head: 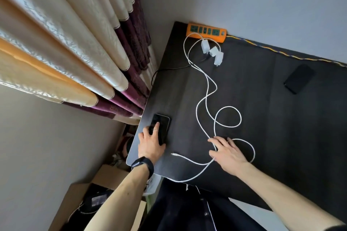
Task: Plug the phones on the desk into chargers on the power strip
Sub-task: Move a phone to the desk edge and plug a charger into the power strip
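Note:
A black phone (163, 124) lies near the dark desk's left front corner. My left hand (150, 141) rests on it with fingers spread over the screen. My right hand (228, 153) lies flat on the desk over the looping white cables (206, 88). One cable's free plug end (173, 154) lies between my hands. A second black phone (299, 78) lies at the far right. An orange power strip (206, 32) sits at the back edge, its sockets bare. Three white charger bricks (213, 51) lie loose in front of it.
The dark desk (272, 127) meets the wall at the back. Curtains (65, 43) hang to the left of it. A black cord (169, 69) runs off the desk's left edge. Cardboard boxes (82, 199) stand on the floor below the left corner.

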The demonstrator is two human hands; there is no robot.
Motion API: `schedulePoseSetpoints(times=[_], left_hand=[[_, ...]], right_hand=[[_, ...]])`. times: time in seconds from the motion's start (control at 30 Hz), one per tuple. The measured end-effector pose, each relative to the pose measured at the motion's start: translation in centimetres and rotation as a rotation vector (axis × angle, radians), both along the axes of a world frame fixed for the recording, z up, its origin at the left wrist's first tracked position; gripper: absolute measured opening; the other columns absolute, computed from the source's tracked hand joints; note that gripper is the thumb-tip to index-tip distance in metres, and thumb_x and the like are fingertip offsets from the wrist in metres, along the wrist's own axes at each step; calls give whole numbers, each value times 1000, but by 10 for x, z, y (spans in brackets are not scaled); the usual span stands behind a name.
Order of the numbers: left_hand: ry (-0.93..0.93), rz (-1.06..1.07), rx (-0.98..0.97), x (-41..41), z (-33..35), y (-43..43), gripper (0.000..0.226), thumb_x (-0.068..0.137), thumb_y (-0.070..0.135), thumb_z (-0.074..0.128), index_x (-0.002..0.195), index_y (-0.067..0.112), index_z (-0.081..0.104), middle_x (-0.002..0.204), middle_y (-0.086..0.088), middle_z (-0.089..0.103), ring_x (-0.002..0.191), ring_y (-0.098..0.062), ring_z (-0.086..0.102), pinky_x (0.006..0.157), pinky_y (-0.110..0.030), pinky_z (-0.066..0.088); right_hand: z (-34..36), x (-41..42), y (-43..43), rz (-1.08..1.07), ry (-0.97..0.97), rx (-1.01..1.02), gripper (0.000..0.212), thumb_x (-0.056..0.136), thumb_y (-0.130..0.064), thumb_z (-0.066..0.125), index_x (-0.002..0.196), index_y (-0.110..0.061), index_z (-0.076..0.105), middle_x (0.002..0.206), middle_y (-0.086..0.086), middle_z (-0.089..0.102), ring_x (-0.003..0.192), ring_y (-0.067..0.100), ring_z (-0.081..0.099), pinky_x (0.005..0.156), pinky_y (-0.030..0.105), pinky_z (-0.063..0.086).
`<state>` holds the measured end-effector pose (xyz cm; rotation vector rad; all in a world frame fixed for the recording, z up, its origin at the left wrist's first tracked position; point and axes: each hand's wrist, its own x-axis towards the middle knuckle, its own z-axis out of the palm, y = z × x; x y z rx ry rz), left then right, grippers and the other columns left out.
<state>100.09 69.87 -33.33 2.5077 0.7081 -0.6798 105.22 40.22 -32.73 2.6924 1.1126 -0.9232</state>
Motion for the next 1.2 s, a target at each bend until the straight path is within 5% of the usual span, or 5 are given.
schedulePoseSetpoints(times=[0.17, 0.4, 0.77, 1.07, 1.2], left_hand=[[37, 29, 22, 1, 3, -14, 93, 83, 35, 71, 156, 28, 14, 143, -13, 28, 126, -36, 31, 102, -42, 42], [71, 101, 8, 1, 10, -25, 92, 83, 30, 72, 155, 33, 16, 145, -10, 28, 129, -36, 30, 98, -48, 46], [79, 130, 31, 0, 15, -41, 91, 79, 26, 69, 153, 33, 18, 143, -10, 31, 127, -36, 36, 101, -47, 45], [-203, -33, -85, 150, 54, -63, 68, 86, 34, 62, 148, 23, 36, 148, -4, 35, 133, -30, 38, 110, -38, 37], [-265, -164, -125, 235, 56, -66, 60, 88, 35, 59, 145, 22, 41, 147, -3, 37, 132, -27, 39, 109, -39, 39]], right_hand=[[8, 7, -30, -26, 3, -102, 22, 96, -14, 53, 115, -25, 60, 167, 2, 11, 154, 25, 2, 123, 55, 7], [24, 8, -54, -174, 54, -133, 38, 88, -18, 57, 125, -26, 58, 167, 2, 8, 155, 26, 0, 124, 49, 10], [32, 11, -22, -509, -11, 412, 24, 91, -27, 61, 114, -26, 67, 140, -4, 54, 133, 20, 47, 107, 35, 43], [48, 108, 3, -764, -146, 594, 36, 91, -23, 67, 126, -21, 63, 138, -3, 57, 130, 20, 49, 105, 33, 42], [41, 172, 12, -899, -89, 480, 43, 101, -35, 50, 142, -21, 52, 151, 1, 47, 142, 23, 38, 118, 35, 31]])
